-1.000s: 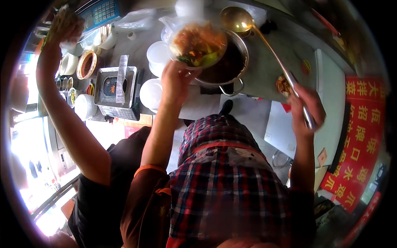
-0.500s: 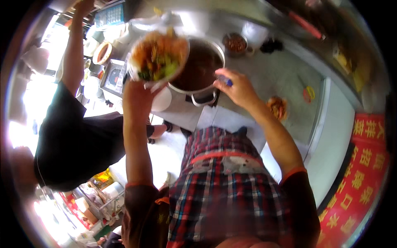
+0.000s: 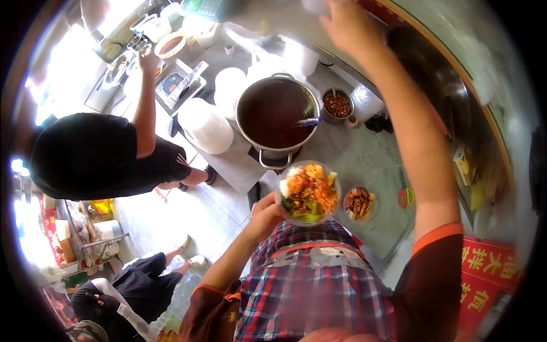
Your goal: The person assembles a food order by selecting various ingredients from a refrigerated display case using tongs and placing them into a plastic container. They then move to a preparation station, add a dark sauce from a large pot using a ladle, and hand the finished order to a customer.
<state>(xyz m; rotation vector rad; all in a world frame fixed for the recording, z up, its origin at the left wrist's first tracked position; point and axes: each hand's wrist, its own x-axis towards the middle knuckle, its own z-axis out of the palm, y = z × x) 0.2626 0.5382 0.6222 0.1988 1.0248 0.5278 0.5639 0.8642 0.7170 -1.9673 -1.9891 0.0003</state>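
Observation:
My left hand (image 3: 266, 216) grips a clear round bowl (image 3: 309, 192) by its left side. Shredded orange food, green vegetables and some white food fill it. My right hand (image 3: 350, 28) reaches far up to the top edge, beside a whitish blurred thing (image 3: 315, 5); whether its fingers hold that is unclear. Beyond the bowl stands a large metal pot (image 3: 277, 153) of dark red-brown liquid. A blue-ended handle (image 3: 309, 122) leans on the pot's right rim, its lower end hidden in the liquid. A smaller bowl of food (image 3: 360, 204) sits on the counter, right of the held bowl.
Right of the pot are a metal bowl of peanuts (image 3: 337, 105) and red-and-green-handled scissors (image 3: 406, 198). White stacked containers (image 3: 205, 125) and a scale (image 3: 172, 85) lie left. A person in black (image 3: 97, 157) reaches across there; another person (image 3: 137, 290) is lower left.
The filled bowl in my left hand has come from over the pot toward my body. My right hand has left the blue-ended handle at the pot rim and moved up to the top edge.

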